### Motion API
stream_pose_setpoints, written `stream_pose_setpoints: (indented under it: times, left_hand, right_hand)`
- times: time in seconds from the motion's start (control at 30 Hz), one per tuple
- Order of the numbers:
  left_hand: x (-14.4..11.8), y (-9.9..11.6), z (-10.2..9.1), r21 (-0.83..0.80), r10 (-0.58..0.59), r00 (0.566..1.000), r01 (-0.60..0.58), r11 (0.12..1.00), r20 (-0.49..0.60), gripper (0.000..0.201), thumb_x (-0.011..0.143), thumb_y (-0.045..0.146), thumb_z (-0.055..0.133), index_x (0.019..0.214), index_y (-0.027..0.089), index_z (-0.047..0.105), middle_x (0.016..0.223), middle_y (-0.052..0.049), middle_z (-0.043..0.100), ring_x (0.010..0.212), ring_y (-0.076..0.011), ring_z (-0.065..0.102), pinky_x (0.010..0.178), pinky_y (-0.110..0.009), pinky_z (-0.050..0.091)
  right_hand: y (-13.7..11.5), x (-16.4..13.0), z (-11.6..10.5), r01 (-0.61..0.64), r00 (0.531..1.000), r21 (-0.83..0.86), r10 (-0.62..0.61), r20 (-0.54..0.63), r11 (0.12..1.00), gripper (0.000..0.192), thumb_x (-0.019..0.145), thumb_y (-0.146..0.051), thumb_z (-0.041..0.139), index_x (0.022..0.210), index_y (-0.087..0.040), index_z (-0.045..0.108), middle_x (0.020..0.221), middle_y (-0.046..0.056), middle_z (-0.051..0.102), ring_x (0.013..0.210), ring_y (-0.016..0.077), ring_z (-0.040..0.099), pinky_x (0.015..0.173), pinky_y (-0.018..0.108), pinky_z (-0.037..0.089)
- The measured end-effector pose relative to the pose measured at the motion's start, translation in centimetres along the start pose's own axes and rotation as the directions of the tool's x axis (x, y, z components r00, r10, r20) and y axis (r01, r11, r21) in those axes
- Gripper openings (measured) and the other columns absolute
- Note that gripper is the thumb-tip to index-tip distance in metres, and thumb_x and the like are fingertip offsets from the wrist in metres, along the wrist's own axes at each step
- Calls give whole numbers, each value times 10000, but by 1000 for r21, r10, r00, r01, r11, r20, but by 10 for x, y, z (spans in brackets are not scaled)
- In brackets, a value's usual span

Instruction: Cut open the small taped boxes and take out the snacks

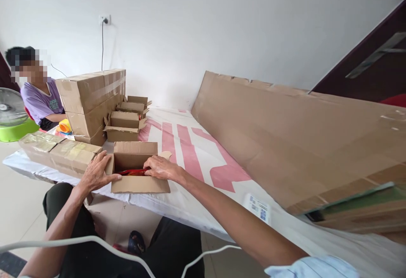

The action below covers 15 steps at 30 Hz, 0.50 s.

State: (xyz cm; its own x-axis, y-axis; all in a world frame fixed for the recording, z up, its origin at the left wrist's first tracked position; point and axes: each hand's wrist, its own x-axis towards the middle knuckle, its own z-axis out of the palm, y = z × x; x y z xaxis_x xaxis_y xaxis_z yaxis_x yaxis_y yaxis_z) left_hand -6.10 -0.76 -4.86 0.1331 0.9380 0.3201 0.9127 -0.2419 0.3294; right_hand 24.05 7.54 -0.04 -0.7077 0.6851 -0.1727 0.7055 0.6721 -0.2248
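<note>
At the near edge of the surface (206, 159), brace the open cardboard carton (140, 184) with the left hand (97, 172) spread along its left flap; ease the red packet (133, 172) inside clear of the rim with the right hand (160, 168), fingers bunched; cannot tell whether gripping.

the handled box (140, 185) is matt cardboard; its packet (135, 172) looks like glossy film. the sheet (218, 194) seems smooth plastic, the tape (41, 140) shiny.

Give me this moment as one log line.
left hand: at open box, left side; right hand: inside box, at red item; nearby: other open boxes, taped cartons
</note>
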Motion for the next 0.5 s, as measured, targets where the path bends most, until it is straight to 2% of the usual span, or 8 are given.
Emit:
stream_pose_setpoints:
  times: [0.2,0.33,0.5]
  left_hand:
    - [4,-8,2,12,5,999,-5,1000,-46,760,828,761,763,1376,245,668,1598,-176,542,1512,-449,488,1241,-618,432]
    - [6,-6,1,22,-55,998,55,998,4,857,808,776,771,1459,237,627,1644,-199,507,1542,-463,458,1258,-641,394]
    - [12,-11,-4,32,-84,994,83,996,65,919,776,784,788,1487,225,623,1680,-221,480,1560,-484,438,1250,-674,389]
  right_hand:
    - [-5,-6,5,-57,996,26,59,-67,998,286,1031,-234,564,903,-217,819,956,72,811,853,203,694,683,307,337]
    - [-1,-5,13,-64,986,55,71,-152,996,345,1077,-238,513,860,-207,781,924,70,795,830,191,667,700,312,319]
    - [8,-1,18,-2,962,216,61,-265,976,338,1067,-233,500,821,-200,730,855,47,743,769,169,599,698,293,317]
